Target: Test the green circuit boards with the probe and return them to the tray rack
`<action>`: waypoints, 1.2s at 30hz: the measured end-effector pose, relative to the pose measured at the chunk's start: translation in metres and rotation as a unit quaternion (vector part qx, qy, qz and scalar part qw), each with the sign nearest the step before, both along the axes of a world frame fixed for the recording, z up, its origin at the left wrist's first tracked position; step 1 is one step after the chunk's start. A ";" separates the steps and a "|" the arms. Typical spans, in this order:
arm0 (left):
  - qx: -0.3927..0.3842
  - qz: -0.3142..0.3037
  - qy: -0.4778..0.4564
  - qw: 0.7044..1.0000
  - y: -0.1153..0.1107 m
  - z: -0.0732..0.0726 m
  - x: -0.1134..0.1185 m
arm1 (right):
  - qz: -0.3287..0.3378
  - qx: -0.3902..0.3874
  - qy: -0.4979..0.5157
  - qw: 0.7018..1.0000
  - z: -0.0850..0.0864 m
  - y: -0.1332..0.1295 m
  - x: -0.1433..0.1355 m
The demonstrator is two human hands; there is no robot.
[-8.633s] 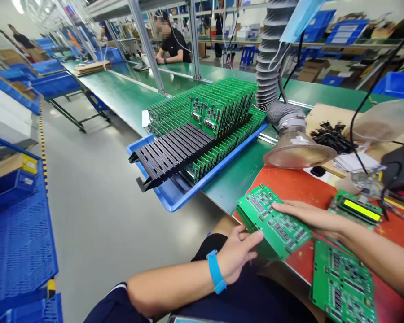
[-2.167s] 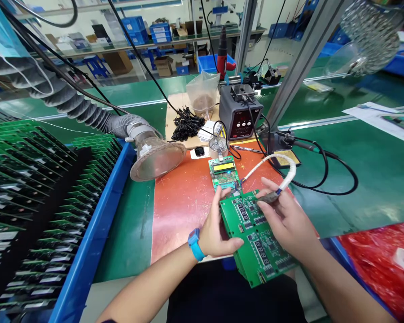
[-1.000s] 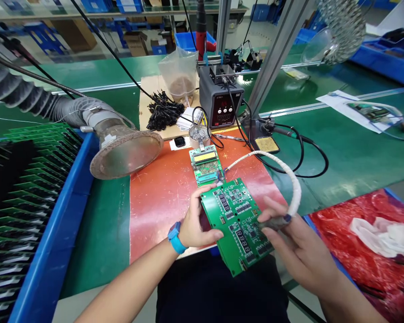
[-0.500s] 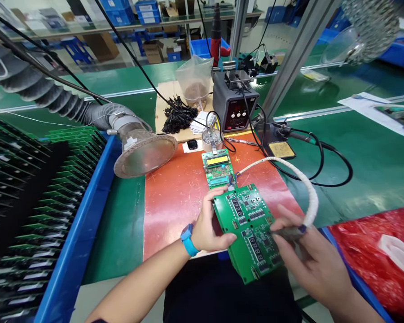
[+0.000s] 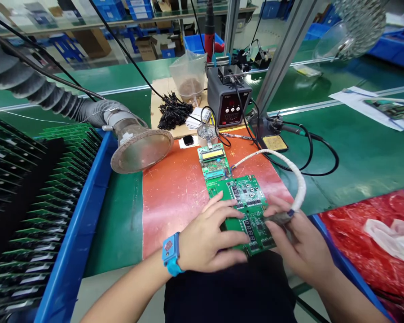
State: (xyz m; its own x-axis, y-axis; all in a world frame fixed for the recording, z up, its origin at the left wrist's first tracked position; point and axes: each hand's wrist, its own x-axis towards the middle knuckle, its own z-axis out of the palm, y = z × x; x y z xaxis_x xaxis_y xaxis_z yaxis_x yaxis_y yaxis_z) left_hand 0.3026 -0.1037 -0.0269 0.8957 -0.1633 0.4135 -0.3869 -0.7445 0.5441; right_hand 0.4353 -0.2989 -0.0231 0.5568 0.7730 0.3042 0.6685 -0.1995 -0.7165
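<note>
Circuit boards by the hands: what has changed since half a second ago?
The left hand let go of the left edge of the circuit boards and now lies spread across their top. The boards shifted forward, toward the display board. The right hand still holds the grey cable end at the boards; the display board stayed put.

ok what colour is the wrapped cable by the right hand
White; the wrapped cable running up from the right hand shows best in the head view.

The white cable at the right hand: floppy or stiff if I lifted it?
Probably springy: the white cable holds a smooth curve into the right hand. Likely light, being slim. Lifting might tug the yellow-screened board, where it leads.
</note>
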 end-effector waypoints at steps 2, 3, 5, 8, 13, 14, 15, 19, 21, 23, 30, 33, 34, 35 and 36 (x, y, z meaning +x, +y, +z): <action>0.007 -0.018 0.010 1.000 -0.002 0.001 -0.001 | 0.003 0.002 -0.009 1.000 -0.001 0.000 0.000; 0.010 -0.024 0.016 1.000 -0.003 0.001 -0.001 | 0.004 0.002 -0.011 1.000 -0.001 0.000 0.000; 0.014 -0.027 0.033 0.999 -0.003 0.001 -0.001 | 0.002 0.000 -0.009 1.000 -0.001 0.000 0.000; 0.011 -0.029 0.046 0.998 -0.004 0.000 0.001 | 0.000 -0.003 -0.012 1.000 0.000 0.000 0.000; 0.005 -0.029 0.042 0.999 -0.004 -0.001 0.002 | 0.003 0.003 -0.016 1.000 0.000 0.000 0.001; 0.002 -0.030 0.041 0.999 -0.004 -0.001 0.001 | 0.002 0.003 -0.014 1.000 0.000 -0.001 0.001; -0.004 -0.031 0.041 0.999 -0.003 -0.002 0.001 | 0.002 0.003 -0.014 1.000 0.000 -0.001 0.002; -0.095 -0.001 0.010 0.995 -0.004 -0.010 -0.001 | 0.002 -0.006 -0.018 1.000 -0.002 -0.002 0.002; -0.171 0.070 -0.024 0.982 -0.008 -0.015 -0.001 | 0.000 -0.008 -0.017 1.000 -0.002 -0.001 0.002; -0.205 0.143 -0.050 0.967 -0.012 -0.017 -0.001 | -0.003 -0.006 -0.012 1.000 -0.003 -0.001 0.001; -0.257 0.227 0.138 0.929 0.001 -0.008 0.006 | 0.000 -0.007 0.015 1.000 0.000 -0.002 -0.001; -0.295 0.214 0.181 0.913 0.007 -0.008 0.009 | -0.002 -0.008 0.014 1.000 0.003 -0.001 -0.002; -0.303 0.215 0.185 0.910 0.007 -0.007 0.010 | -0.001 -0.010 0.016 1.000 0.003 -0.001 -0.002; -0.309 0.218 0.186 0.907 0.007 -0.007 0.010 | -0.001 -0.013 0.018 1.000 0.003 -0.001 -0.002; -0.313 0.221 0.188 0.904 0.006 -0.006 0.010 | 0.002 -0.017 0.019 1.000 0.004 0.000 -0.001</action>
State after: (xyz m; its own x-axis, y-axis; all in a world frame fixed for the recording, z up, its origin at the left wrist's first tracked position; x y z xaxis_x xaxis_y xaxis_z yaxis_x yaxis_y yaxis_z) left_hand 0.3131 -0.0973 -0.0325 0.9126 0.4060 -0.0471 0.1739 -0.2814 0.9437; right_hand 0.4338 -0.2992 -0.0194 0.5645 0.7843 0.2571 0.6417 -0.2211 -0.7344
